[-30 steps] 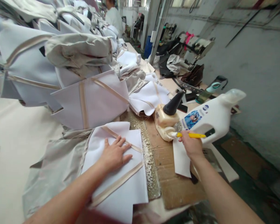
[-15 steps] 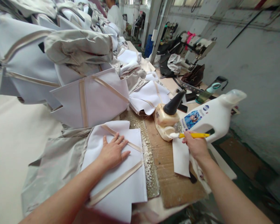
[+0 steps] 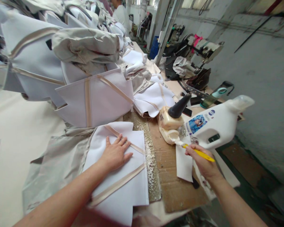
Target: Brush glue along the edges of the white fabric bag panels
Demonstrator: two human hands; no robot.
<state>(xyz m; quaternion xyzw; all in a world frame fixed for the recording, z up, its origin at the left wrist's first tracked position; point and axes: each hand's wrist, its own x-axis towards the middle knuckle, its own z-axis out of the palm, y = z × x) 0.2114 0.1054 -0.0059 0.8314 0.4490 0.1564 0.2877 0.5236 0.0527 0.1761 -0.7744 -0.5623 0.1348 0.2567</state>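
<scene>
My left hand (image 3: 116, 153) lies flat with fingers spread on a white fabric panel (image 3: 115, 186) with beige tape strips. Grey cloth (image 3: 59, 157) joins the panel on its left. A yellow-handled brush (image 3: 200, 154) is gripped in my right hand (image 3: 201, 159). Its white-coated bristles are at the mouth of a cream glue pot (image 3: 171, 123), which has a black cone (image 3: 179, 106) on top. Whether the bristles touch the pot is hard to tell. Along the panel's right edge runs a board crusted with dried glue (image 3: 151, 167).
A large white jug (image 3: 217, 123) leans behind my right hand. Brown cardboard (image 3: 170, 189) and a white strip (image 3: 184, 162) lie beneath. Stacked sewn pieces (image 3: 97, 97) rise at the back left. Farther off are a bottle (image 3: 214, 96), a sewing machine (image 3: 205, 47) and a person (image 3: 121, 17).
The brush has gone from nearly level to tilted, its handle end now lower, and my right hand has moved slightly down and right. My left hand stays on the panel.
</scene>
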